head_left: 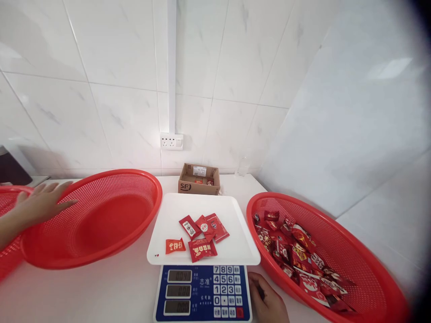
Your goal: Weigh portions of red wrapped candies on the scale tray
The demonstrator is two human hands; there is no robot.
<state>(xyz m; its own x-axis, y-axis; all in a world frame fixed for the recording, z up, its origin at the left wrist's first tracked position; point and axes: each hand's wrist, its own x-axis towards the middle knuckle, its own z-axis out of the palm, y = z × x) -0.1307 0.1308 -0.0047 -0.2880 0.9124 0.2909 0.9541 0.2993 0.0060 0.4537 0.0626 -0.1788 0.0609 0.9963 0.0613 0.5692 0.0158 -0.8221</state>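
Head view. Scale (204, 309): blue-fronted, set on the white worktop (114, 287); three displays are fitted at left, a keypad at right. Tray (239, 220): white, carried on top of the scale. Packets (202, 250), five: red to orange-red, printed, laid flat on the tray; three are grouped behind, two are placed in front of them. Left basket (157, 197): red, perforated, stood left of the tray. Outer basket (8, 262): red, partly cut off by the picture's left edge. Right basket (380, 278): red, perforated, stood right of the tray; a loose heap (298, 255) of wrapped red packets is contained. Box (202, 188): cardboard, marked SF, placed behind the tray; a few red packets are held inside. Socket (171, 141): white, mounted on the tiled wall (121, 40) beneath a vertical conduit (171, 67).

Left hand (38, 205): held over the left rim of the left basket; fingers spread wide. Right hand (267, 300): placed between scale and right basket, at the scale's right edge; fingers curled, but whether anything is gripped cannot be told.
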